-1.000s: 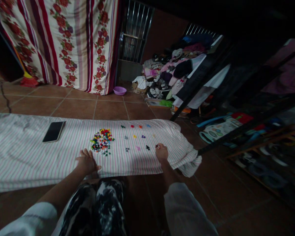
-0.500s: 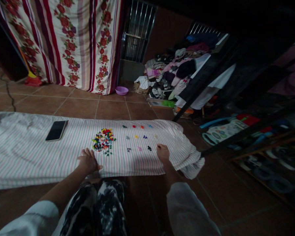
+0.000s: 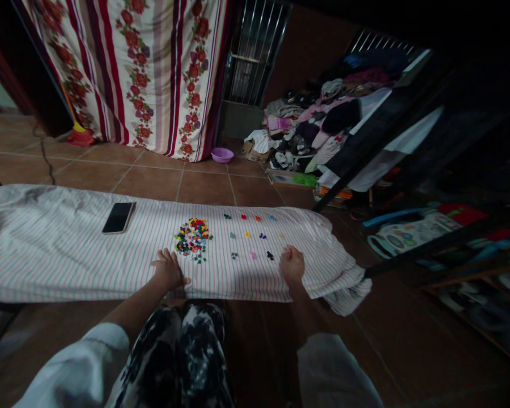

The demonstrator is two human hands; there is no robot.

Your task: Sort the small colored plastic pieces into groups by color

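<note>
My left hand (image 3: 168,271) lies open on the striped cloth (image 3: 89,255), fingers spread, just left of and below a pile of small multicoloured pieces (image 3: 192,237). To the right of that pile, little groups of the same pieces are set out in rows, sorted by colour. My right hand (image 3: 292,264) is closed, fingertips pinched together, at the right end of the lowest row. Whatever it may hold is too small to make out. Nearest to it are a black group (image 3: 270,255) and a pale beige group (image 3: 281,236); a pink group (image 3: 253,255) lies farther left.
A phone (image 3: 119,217) lies on the cloth at the left. Beyond the cloth are a tiled floor, a purple basin (image 3: 222,155), a floral curtain (image 3: 161,79) and a heap of clothes (image 3: 310,124). Dark metal posts (image 3: 344,181) rise at the right.
The view has swung a little left, so everything sits farther right in the picture. My right hand has turned slightly, still beside the black group. My left hand stays on the cloth.
</note>
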